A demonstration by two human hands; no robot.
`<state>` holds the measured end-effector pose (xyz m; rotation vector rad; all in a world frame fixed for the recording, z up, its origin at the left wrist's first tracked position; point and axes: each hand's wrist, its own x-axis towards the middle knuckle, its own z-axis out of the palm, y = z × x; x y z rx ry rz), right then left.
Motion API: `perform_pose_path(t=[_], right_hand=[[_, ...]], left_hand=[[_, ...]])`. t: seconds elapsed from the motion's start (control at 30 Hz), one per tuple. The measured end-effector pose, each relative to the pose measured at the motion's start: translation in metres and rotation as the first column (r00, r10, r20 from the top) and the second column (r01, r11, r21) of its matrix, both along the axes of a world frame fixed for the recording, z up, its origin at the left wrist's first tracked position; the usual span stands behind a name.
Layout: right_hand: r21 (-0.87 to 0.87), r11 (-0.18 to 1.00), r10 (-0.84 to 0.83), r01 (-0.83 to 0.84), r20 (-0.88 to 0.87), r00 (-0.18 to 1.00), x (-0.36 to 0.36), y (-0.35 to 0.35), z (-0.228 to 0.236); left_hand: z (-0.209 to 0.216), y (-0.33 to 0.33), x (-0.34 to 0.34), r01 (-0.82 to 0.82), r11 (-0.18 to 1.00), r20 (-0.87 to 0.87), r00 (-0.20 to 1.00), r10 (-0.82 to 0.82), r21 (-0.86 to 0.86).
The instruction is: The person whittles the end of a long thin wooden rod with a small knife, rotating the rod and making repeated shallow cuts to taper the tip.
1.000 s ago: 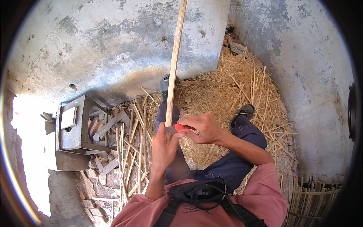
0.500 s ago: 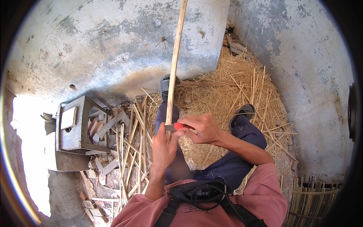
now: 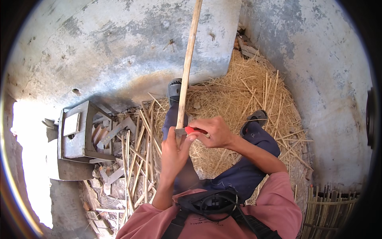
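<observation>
A long, pale bamboo strip (image 3: 188,59) rises away from me, leaning slightly right toward its far end. Its near end sits in my left hand (image 3: 173,153), closed round it with thumb and forefinger near the blade. My right hand (image 3: 213,133) grips the red handle of a knife (image 3: 191,130). The short grey blade lies across the strip just above my left fingers and touches it. Part of the handle is hidden under my right fingers.
Loose bamboo strips (image 3: 137,159) lie left of my legs, near a weathered wooden box (image 3: 85,129). Shavings (image 3: 223,103) cover the floor between my feet and beyond. A woven stick basket (image 3: 328,211) stands at lower right. Stained walls (image 3: 310,79) surround me.
The strip's far end has swung slightly to the right. Both hands and the knife have shifted a little, with the blade still against the strip.
</observation>
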<state>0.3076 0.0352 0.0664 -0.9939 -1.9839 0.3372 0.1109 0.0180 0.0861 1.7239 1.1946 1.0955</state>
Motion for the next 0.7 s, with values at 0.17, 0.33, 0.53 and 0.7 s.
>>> perform_pose_path(t=[0.17,0.33,0.53,0.7], right_hand=[[-0.021,1.000,0.012,-0.012,-0.001,1.000,0.003,0.001,0.002],[0.003,1.000,-0.016,0.016,0.017,1.000,0.002,-0.001,0.003],[0.029,0.997,-0.066,0.065,0.043,0.997,-0.002,-0.002,0.002],[0.036,0.994,-0.100,0.099,0.024,0.995,-0.003,-0.004,0.005]], left_hand=[[0.000,0.001,0.001,-0.007,1.000,0.011,1.000,0.007,0.020],[0.000,0.000,0.002,-0.011,1.000,0.002,1.000,0.011,0.028],[0.008,-0.001,0.000,-0.010,1.000,-0.075,0.997,0.010,0.006],[0.005,0.001,0.002,-0.019,1.000,-0.073,0.997,0.021,0.020]])
